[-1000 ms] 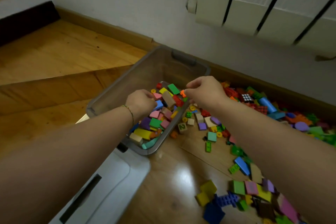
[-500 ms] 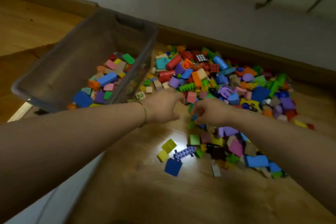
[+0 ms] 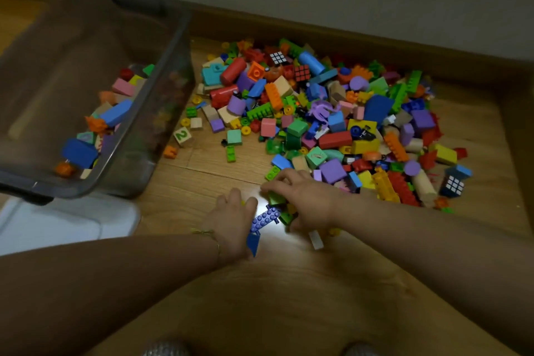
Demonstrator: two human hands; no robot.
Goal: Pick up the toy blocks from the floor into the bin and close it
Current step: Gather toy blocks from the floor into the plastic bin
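My right hand curls its fingers round a green block at the near edge of the blocks heaped on the floor; whether my left hand beside it grips anything, I cannot tell. The bin stands left, partly filled

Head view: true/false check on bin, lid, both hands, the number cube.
1. The bin holds some blocks. True.
2. The lid is on the bin. False: the bin is open; the white lid lies on the floor at its near end.
3. Both hands are over the bin. False: the left hand and right hand are at the block pile's near edge, flanking a blue studded plate.
4. The right hand's fingers curl over a green block. True.
5. The cube marked 2 lies on the floor outside the bin. True.
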